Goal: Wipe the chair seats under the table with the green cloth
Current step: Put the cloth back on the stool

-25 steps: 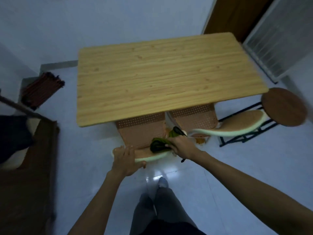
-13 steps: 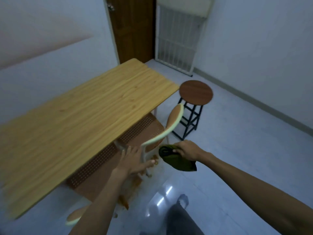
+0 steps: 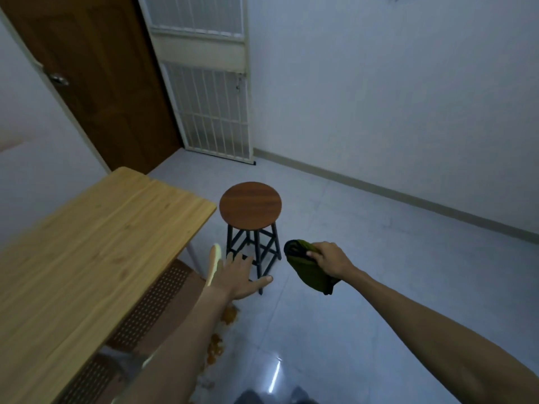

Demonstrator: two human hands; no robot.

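My right hand grips the bunched green cloth, held in the air to the right of the stool. My left hand is spread with fingers apart, resting against the pale-edged backrest of a chair. That chair's perforated brown seat lies tucked under the wooden table. A second perforated seat shows lower left under the table edge, partly hidden by my left forearm.
A round brown stool on black legs stands just beyond my hands. Orange-brown stains mark the tiled floor by the chair. A brown door and a barred white gate stand behind. My feet show at the bottom edge.
The view has swung right from the table's long side to its end. My right hand lifted the cloth off the first chair; my left hand moved to the second chair's backrest.
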